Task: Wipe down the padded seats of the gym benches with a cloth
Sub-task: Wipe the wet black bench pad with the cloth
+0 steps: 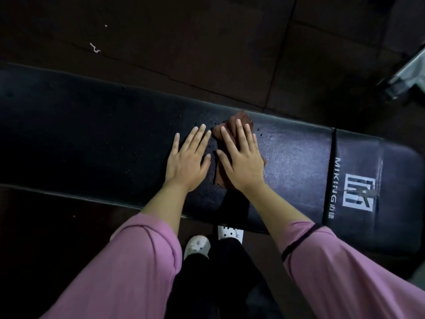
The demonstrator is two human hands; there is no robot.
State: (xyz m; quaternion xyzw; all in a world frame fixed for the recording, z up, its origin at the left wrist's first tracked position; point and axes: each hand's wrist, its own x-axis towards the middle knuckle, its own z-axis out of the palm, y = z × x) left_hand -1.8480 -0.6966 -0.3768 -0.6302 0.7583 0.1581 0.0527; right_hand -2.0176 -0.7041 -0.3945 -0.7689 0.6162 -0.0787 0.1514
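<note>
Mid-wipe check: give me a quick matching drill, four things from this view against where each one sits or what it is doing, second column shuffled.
Things:
1. left hand
2. right hand
3. brown cloth
4. white logo

Places or states:
A. printed on the end section of the bench pad, right of the seam
B. flat on the bare pad, fingers straight, beside the cloth
C. pressed flat on top of the cloth
D. spread on the pad under a palm, its far edge showing past the fingertips

Pairs: 1-B, 2-C, 3-D, 4-A

Pink sleeves (128,261), the right dark-banded; black trousers (220,284); white perforated shoes (197,246).
</note>
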